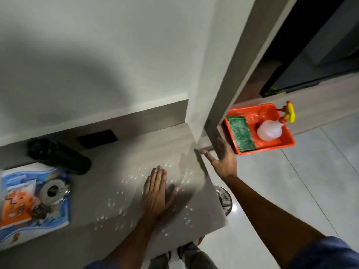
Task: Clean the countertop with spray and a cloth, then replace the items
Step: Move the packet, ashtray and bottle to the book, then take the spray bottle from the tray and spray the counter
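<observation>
The grey countertop (124, 167) carries scattered wet droplets around its right half. My left hand (157, 191) lies flat on it, palm down, fingers together, holding nothing. My right hand (223, 158) hovers open past the counter's right edge, fingers spread, empty, just short of an orange tray (287, 140). In that tray lie a green cloth (240, 133) on the left and a clear spray bottle (272, 129) with a yellow and red trigger on the right.
At the counter's left sit a blue and orange booklet (29, 216), a round metal object (53, 192) on it, and a dark cylinder (58, 154) lying by the wall. A black wall outlet (97, 138) is behind. A round metal item (225, 199) stands on the tiled floor below.
</observation>
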Available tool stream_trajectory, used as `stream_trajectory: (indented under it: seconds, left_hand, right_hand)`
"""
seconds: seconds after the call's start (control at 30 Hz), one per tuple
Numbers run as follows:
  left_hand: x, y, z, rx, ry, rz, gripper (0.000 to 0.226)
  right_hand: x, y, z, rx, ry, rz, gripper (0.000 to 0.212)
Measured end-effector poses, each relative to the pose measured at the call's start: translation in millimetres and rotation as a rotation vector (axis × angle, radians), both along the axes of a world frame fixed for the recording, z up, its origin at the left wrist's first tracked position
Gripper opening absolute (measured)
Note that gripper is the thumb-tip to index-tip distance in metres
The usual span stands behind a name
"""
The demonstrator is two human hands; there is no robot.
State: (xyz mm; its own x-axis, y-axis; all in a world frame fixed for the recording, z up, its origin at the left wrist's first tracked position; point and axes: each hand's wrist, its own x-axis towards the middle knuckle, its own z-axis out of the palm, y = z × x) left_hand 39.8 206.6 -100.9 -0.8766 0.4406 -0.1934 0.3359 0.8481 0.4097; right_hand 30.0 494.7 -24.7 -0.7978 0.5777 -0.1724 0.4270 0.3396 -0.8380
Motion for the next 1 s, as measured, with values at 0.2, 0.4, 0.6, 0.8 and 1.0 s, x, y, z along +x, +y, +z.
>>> stream_trajectory:
  seconds: [0.2, 0.4, 0.6, 0.8, 1.0]
  left_hand:
    - [-5, 69, -5, 0.016, -0.001, -0.111, 0.085]
    - [-8, 115, -14, -0.031, -0.058, -0.156, 0.082]
    - [2, 124, -23, -0.056, -0.085, -0.175, 0.089]
    - [8, 130, -30, -0.103, -0.011, -0.176, 0.085]
    - [10, 132, -35, -0.111, 0.032, -0.165, 0.086]
  right_hand:
    - [27, 86, 0, 0.061, -0.014, -0.187, 0.082]
    - [26, 172, -7, 0.117, 0.005, -0.447, 0.092]
    - [-8, 250, -15, 0.052, 0.071, -0.459, 0.102]
    - [-39, 295, -25, -0.136, 0.172, -0.399, 0.106]
    - [-54, 310, -20, -0.187, 0.136, -0.276, 0.083]
